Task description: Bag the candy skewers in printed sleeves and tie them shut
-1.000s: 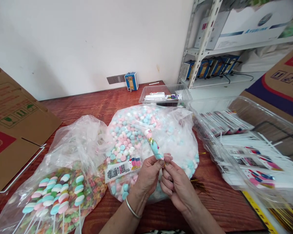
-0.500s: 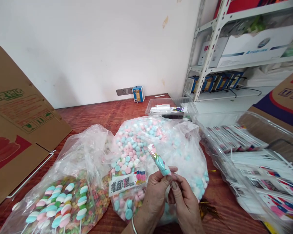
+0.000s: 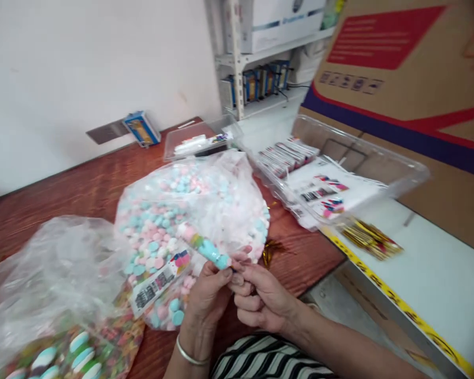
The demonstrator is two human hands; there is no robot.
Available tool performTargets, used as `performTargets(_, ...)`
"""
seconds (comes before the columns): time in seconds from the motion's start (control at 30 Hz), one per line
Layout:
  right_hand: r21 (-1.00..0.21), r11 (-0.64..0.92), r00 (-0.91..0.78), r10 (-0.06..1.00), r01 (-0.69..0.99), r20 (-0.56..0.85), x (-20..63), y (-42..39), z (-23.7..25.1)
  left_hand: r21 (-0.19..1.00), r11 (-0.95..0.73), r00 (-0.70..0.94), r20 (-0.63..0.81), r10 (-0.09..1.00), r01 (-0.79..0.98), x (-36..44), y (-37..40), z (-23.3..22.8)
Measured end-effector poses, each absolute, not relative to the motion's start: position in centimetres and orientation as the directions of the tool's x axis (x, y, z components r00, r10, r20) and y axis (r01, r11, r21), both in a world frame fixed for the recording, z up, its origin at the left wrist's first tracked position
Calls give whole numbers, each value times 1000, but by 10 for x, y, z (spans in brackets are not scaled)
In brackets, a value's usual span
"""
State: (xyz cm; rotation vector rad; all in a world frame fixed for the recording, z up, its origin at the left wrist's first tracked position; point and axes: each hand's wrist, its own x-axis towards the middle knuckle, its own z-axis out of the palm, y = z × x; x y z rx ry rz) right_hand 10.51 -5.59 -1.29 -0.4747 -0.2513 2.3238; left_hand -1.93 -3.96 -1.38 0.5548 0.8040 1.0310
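1. Pink, green and blue candies fill the thin clear packet [image 3: 203, 246], a narrow tube.
2. Its long axis slants up and left from both hands.
3. The left hand [image 3: 208, 292] and right hand [image 3: 263, 302] pinch its lower end.

No lettering reads clearly; the label [image 3: 160, 281] and cardboard box [image 3: 383, 63] print blur.

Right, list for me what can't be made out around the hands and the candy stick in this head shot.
- Stick end of the wrapped candy skewer: covered by the left hand and right hand, so each grip is unclear.
- Label on the candy bag: print too motion-blurred to read.
- Lollipop bag: cut off by the lower left edge.
- Gold strips: too blurred to identify.
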Motion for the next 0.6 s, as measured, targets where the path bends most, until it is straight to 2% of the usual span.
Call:
performTargets(0.07,-387,-726,-694,676,-568,-249,112,-66,-18,746,436,266,-346,900,-503,-18,-48,-19)
performTargets(0.13,-651,-611,-618,740,-452,-265,122,-76,-25,797,398,188,-351,917,-454,-19,-54,-22)
performTargets(0.2,-940,-304,-402,888,-152,-222,139,-84,-32,859,310,51,-317,947,-407,-25,-57,-24)
performTargets(0.23,-990,-119,-261,956,78,-136,150,-87,-37,888,258,-25,-289,957,-381,-30,-57,-25)
performTargets(0.27,-952,8,-139,990,306,-36,163,-89,-42,911,211,-96,-260,961,-355,-34,-58,-26)
performTargets(0.3,-869,50,-39,999,492,35,176,-90,-48,928,174,-156,-236,959,-330,-39,-59,-27)
performTargets(0.37,-645,8,100,986,764,130,201,-87,-62,947,141,-221,-209,953,-288,-45,-62,-30)
performTargets(0.4,-516,-8,111,979,857,169,211,-84,-68,951,147,-224,-211,952,-273,-46,-65,-31)
performTargets(0.43,-387,-11,93,977,922,193,218,-81,-74,952,167,-210,-224,952,-258,-45,-67,-33)
performTargets(0.5,-228,5,42,979,974,200,225,-74,-81,952,228,-151,-261,954,-205,-42,-72,-35)
performTargets(0.6,-161,50,-20,983,986,182,224,-69,-82,966,258,-66,-260,963,-32,-37,-75,-31)
